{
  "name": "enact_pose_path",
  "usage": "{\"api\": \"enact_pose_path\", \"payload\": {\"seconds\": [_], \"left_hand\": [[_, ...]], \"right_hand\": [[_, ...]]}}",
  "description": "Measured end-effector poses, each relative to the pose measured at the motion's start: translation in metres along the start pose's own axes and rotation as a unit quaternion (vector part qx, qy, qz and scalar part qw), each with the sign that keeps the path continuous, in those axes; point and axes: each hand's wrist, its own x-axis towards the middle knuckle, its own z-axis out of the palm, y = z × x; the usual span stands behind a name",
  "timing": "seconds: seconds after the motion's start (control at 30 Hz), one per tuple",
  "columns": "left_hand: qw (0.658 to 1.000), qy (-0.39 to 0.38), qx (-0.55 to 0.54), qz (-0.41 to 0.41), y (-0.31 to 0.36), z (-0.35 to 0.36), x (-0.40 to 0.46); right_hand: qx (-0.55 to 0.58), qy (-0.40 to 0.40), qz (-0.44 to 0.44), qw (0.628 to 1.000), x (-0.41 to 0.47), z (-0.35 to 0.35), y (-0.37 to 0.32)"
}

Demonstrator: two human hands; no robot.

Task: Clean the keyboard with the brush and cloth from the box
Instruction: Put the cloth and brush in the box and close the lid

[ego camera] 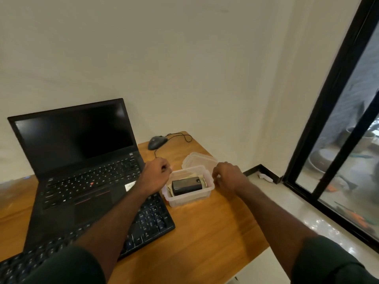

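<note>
A: Clear plastic box (189,198) open on wooden tabletop (215,232), just right of black external keyboard (151,220); clear lid (200,160) off, lying behind box, touching far rim.

B: Contents?

A: Dark rectangular block (186,185) on top; pale cloth (202,179) bunched beneath and beside it; brush not identifiable, possibly the block itself, possibly hidden.

B: Hands?

A: Left hand (156,174) at left rim of box, fingers curled; right hand (226,177) at right rim, fingers curled; cannot tell whether either grips rim or merely hovers beside it; nothing visibly lifted out.

B: Stage, as judged?

A: Box opened; tools not yet withdrawn; keyboard untouched.

B: Risks from here?

A: Light box likely to slide or tip if cloth pulled one-handed from under block; block possibly dragged out and dropped onto keys. Left forearm crossing above keyboard and corner of open black laptop (82,160); careless withdrawal likely to press keys. Lid near grey wired mouse (156,142) cable; nudge backward could snag it.
</note>
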Motion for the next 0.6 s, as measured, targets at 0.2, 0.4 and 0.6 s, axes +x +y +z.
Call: {"api": "enact_pose_path", "payload": {"seconds": [0.2, 0.4, 0.6], "left_hand": [[0.999, 0.01, -0.038, -0.022, -0.002, -0.008, -0.006], [0.989, 0.024, -0.123, -0.072, 0.0, -0.01, -0.008], [0.939, -0.005, -0.311, -0.146, 0.012, -0.016, -0.021]], "right_hand": [[0.256, 0.272, 0.008, 0.928, 0.0, -0.022, -0.005], [0.521, 0.341, 0.057, 0.78, -0.001, -0.056, -0.025], [0.512, 0.201, 0.114, 0.827, 0.007, -0.041, -0.042]]}}
